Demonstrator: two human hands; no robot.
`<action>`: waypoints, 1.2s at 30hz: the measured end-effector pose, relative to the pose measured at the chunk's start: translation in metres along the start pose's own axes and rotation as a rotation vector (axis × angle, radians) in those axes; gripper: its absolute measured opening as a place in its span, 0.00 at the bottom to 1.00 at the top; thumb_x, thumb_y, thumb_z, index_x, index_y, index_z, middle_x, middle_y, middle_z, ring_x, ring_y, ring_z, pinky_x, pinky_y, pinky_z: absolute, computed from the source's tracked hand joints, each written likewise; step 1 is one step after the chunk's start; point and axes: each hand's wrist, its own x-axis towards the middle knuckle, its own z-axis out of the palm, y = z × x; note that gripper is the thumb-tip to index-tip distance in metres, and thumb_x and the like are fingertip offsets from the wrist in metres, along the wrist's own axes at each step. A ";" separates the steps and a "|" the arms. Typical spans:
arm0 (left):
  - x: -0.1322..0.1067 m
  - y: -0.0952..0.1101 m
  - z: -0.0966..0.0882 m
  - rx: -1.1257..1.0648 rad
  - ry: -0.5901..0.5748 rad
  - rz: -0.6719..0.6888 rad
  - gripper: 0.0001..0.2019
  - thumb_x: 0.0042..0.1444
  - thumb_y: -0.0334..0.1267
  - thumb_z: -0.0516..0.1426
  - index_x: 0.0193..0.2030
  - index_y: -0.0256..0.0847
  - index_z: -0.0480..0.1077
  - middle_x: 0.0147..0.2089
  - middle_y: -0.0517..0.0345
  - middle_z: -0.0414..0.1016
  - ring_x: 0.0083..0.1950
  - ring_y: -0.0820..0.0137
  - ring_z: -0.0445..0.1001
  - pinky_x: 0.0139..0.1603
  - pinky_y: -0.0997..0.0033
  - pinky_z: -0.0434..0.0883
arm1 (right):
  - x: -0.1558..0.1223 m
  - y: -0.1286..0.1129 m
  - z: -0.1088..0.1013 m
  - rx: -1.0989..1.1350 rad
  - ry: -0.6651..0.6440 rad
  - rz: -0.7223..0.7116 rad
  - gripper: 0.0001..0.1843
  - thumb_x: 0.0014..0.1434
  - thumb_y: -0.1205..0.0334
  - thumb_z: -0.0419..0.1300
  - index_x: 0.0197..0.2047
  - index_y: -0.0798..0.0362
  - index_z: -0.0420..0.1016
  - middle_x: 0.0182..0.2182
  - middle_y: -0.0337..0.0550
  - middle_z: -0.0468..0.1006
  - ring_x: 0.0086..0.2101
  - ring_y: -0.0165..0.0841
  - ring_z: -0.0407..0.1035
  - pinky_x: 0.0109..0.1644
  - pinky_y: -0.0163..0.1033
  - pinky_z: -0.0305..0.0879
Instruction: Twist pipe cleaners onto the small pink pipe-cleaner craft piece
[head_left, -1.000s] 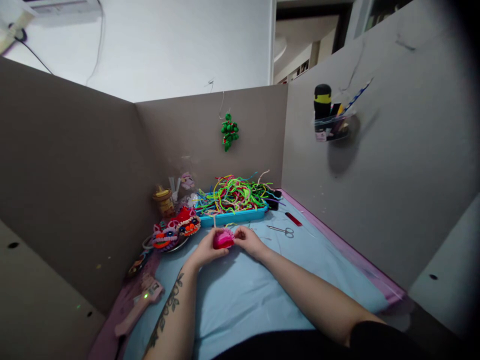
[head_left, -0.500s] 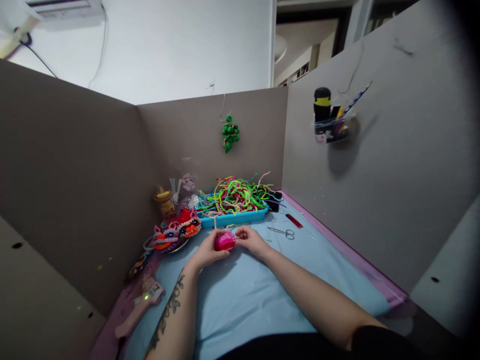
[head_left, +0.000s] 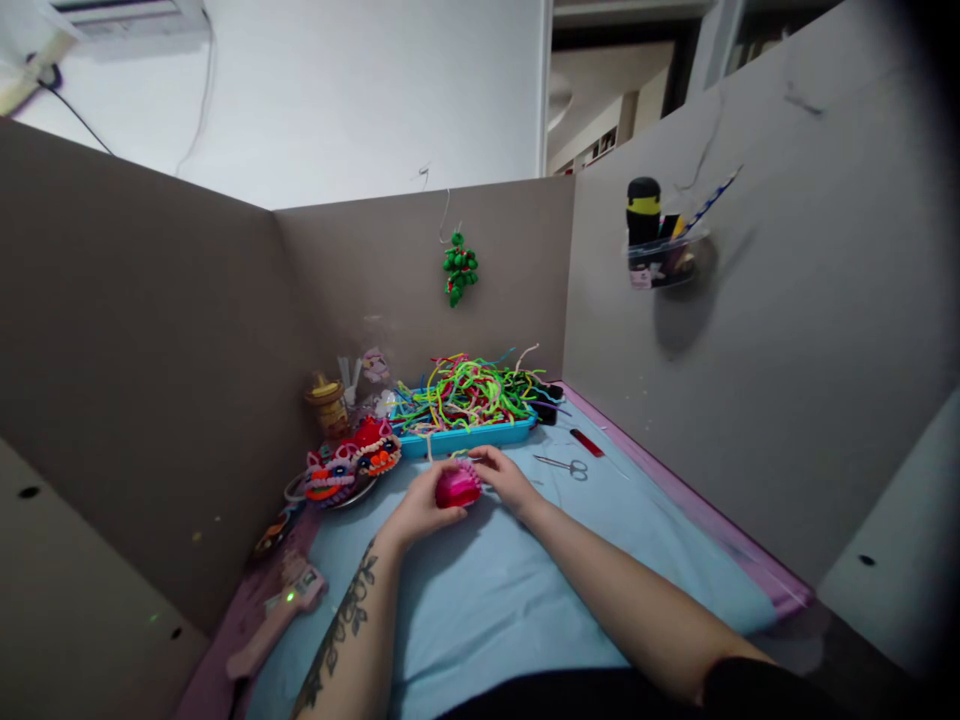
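My left hand (head_left: 418, 512) cups a small round pink and red fuzzy piece (head_left: 457, 487) just above the light blue mat (head_left: 525, 600). My right hand (head_left: 504, 474) pinches the same piece from its right side, fingers closed on its edge. A thin strand rises from the piece toward the blue tray (head_left: 465, 436), which is heaped with several coloured pipe cleaners (head_left: 469, 387). The tray lies directly behind both hands.
Small scissors (head_left: 564, 463) and a red stick (head_left: 586, 442) lie right of the hands. Finished fuzzy figures (head_left: 349, 464) sit on a plate at left, near a small jar (head_left: 326, 402). A pink glue gun (head_left: 279, 617) lies at front left. Grey cardboard walls (head_left: 150, 380) surround the mat.
Both hands and the pink piece have shifted slightly to the right and the piece has been turned; the grip stays the same.
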 end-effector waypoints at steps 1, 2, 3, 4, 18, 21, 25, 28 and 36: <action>0.000 0.001 0.002 0.024 -0.002 0.025 0.31 0.40 0.33 0.64 0.54 0.43 0.62 0.57 0.48 0.65 0.55 0.58 0.66 0.56 0.58 0.63 | 0.000 -0.001 -0.001 0.058 -0.016 0.048 0.15 0.50 0.56 0.61 0.42 0.50 0.71 0.36 0.40 0.73 0.35 0.32 0.67 0.36 0.35 0.64; 0.000 0.003 0.004 0.047 -0.009 0.051 0.32 0.40 0.32 0.64 0.55 0.43 0.62 0.58 0.48 0.64 0.57 0.58 0.65 0.57 0.58 0.61 | -0.001 -0.002 -0.002 0.113 -0.037 0.094 0.17 0.51 0.53 0.61 0.44 0.49 0.71 0.36 0.41 0.73 0.35 0.32 0.67 0.34 0.35 0.64; 0.000 0.005 0.005 0.067 -0.021 0.075 0.32 0.39 0.32 0.64 0.55 0.42 0.62 0.59 0.48 0.64 0.58 0.58 0.63 0.58 0.57 0.60 | -0.001 -0.003 -0.003 0.158 -0.062 0.126 0.19 0.51 0.51 0.61 0.45 0.49 0.71 0.37 0.41 0.73 0.35 0.32 0.68 0.34 0.35 0.64; 0.000 0.008 0.007 0.081 -0.035 0.098 0.32 0.39 0.31 0.64 0.55 0.42 0.62 0.59 0.48 0.63 0.59 0.58 0.62 0.59 0.57 0.59 | -0.001 -0.004 -0.004 0.194 -0.091 0.143 0.20 0.50 0.50 0.62 0.45 0.49 0.71 0.38 0.41 0.74 0.36 0.33 0.68 0.34 0.35 0.64; 0.000 0.013 0.015 -0.065 -0.011 0.054 0.34 0.37 0.33 0.66 0.54 0.43 0.61 0.55 0.49 0.65 0.55 0.58 0.65 0.55 0.59 0.63 | -0.003 -0.009 -0.007 0.276 -0.184 0.247 0.25 0.40 0.54 0.70 0.42 0.54 0.76 0.38 0.47 0.79 0.36 0.37 0.73 0.43 0.42 0.66; 0.003 0.007 0.015 -0.041 0.113 0.059 0.34 0.37 0.37 0.67 0.53 0.43 0.61 0.54 0.48 0.63 0.55 0.58 0.64 0.53 0.59 0.64 | -0.002 -0.011 -0.005 0.321 -0.117 0.233 0.21 0.39 0.55 0.70 0.37 0.55 0.77 0.36 0.46 0.79 0.34 0.36 0.72 0.41 0.41 0.66; 0.009 -0.006 0.016 -0.014 0.365 -0.116 0.35 0.34 0.44 0.67 0.50 0.40 0.61 0.46 0.52 0.65 0.44 0.64 0.68 0.45 0.62 0.67 | 0.001 -0.012 -0.003 0.374 0.000 0.171 0.19 0.39 0.55 0.70 0.35 0.54 0.76 0.33 0.43 0.78 0.32 0.34 0.71 0.38 0.39 0.66; 0.012 -0.008 0.019 -0.261 0.357 -0.300 0.35 0.40 0.45 0.65 0.53 0.37 0.58 0.31 0.61 0.66 0.32 0.71 0.69 0.36 0.69 0.67 | 0.002 -0.011 0.000 0.357 0.053 0.115 0.19 0.40 0.54 0.68 0.36 0.53 0.75 0.32 0.43 0.78 0.31 0.34 0.71 0.37 0.39 0.66; 0.013 0.010 0.030 -0.895 0.343 -0.390 0.48 0.39 0.38 0.65 0.65 0.41 0.44 0.31 0.61 0.71 0.27 0.75 0.71 0.31 0.74 0.67 | -0.001 -0.003 0.006 0.024 0.037 -0.156 0.09 0.46 0.58 0.64 0.33 0.52 0.76 0.38 0.44 0.77 0.43 0.37 0.69 0.52 0.44 0.61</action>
